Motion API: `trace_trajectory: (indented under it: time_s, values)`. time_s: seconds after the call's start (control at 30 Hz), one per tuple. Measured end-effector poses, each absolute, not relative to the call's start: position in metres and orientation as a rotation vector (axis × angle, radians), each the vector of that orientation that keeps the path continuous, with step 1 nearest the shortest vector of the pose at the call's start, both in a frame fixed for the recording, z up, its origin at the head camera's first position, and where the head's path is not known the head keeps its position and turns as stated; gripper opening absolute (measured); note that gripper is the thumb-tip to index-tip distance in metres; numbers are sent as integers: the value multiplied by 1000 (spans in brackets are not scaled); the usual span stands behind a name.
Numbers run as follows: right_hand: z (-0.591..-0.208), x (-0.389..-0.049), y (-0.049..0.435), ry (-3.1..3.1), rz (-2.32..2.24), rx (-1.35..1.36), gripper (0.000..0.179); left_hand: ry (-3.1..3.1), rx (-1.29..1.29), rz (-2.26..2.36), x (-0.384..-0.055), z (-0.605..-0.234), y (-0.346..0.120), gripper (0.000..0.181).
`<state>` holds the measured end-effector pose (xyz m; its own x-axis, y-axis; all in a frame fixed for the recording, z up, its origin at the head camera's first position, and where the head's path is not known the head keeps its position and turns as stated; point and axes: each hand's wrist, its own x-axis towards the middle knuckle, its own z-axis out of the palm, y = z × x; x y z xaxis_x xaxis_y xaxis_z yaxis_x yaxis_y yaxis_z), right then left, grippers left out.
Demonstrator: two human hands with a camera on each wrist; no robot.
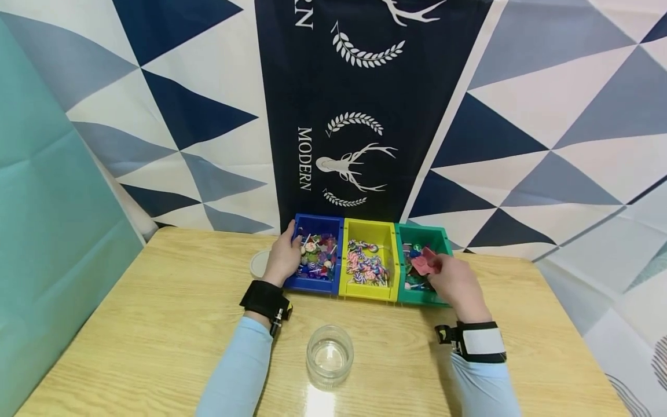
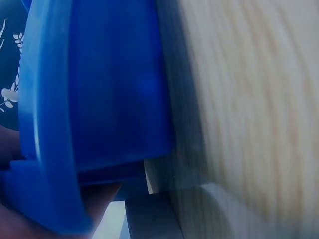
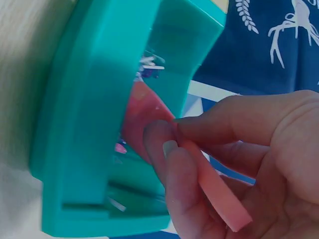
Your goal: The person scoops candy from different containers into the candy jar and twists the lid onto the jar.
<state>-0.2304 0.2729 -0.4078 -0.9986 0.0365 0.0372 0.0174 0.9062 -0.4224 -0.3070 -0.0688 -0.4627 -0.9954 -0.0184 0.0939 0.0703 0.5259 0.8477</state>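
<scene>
Three joined bins stand in a row against the wall. My left hand point(image 1: 283, 259) grips the left side wall of the blue bin point(image 1: 312, 284), which holds small colourful charms, some shaped like lollipops. In the left wrist view fingers show on both sides of the blue rim point(image 2: 52, 124). My right hand point(image 1: 460, 285) pinches the handle of a pink scoop point(image 3: 217, 186) between thumb and fingers. The scoop's blade dips into the green bin point(image 3: 89, 114), among small mixed pieces. Between them sits the yellow bin point(image 1: 370, 292), with striped swirl pieces inside.
A clear glass jar point(image 1: 330, 354) stands on the wooden table point(image 1: 156, 330) in front of the bins, between my forearms. Left of the blue bin lies a round whitish lid point(image 1: 258, 264), partly behind my left hand. A patterned cloth point(image 1: 354, 92) hangs right behind the bins.
</scene>
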Motion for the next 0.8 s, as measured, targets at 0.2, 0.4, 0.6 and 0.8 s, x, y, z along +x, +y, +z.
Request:
trace_trajectory:
  time_s: [0.2,0.4,0.6,0.8]
  values:
    - [-395,-224,274,-3013,606,0,27,-2690,-75,-1469,-310,-462,-68,55]
    - [-389,-218,276,-2977,620,41,23,-2703,-46,-1446,-309,-463,-69,54]
    - [-380,-212,284,-3005,643,-36,24,-2715,-47,-1438,-309,-464,-70,54]
    - [-379,-211,286,-3043,667,-20,25,-2709,-52,-1442,-307,-461,-70,53]
